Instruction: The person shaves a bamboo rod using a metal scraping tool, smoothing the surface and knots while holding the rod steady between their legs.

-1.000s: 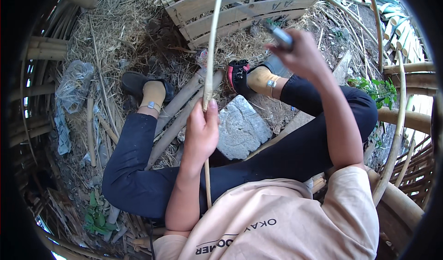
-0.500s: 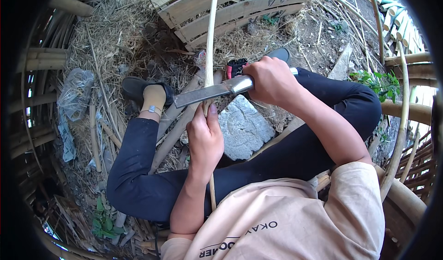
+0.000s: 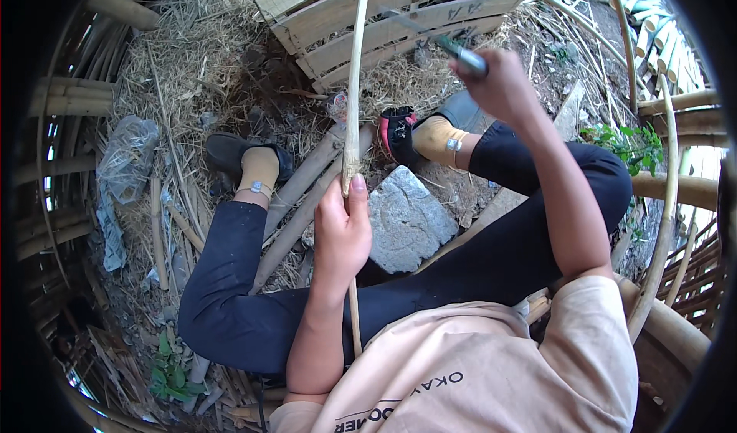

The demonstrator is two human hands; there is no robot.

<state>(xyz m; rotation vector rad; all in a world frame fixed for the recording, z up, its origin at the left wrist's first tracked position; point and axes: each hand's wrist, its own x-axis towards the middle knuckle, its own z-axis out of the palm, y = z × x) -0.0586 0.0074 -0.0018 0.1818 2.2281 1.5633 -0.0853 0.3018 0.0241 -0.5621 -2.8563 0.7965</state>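
Bamboo strip (image 3: 355, 87) stands nearly upright in front of us, our left hand (image 3: 342, 229) closed around its middle so it stays steady above the flat stone (image 3: 407, 222) between our legs. Our right hand (image 3: 503, 87) is raised, fist closed on the knife (image 3: 453, 45) handle, blade lifted clear of the strip for room to swing.

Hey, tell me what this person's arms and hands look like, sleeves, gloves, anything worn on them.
Both forearms are bare, with no gloves, watch or rings showing on the left hand or the right hand. A short sleeve of a pale peach T-shirt covers the right upper arm. Nails look short and unpainted.
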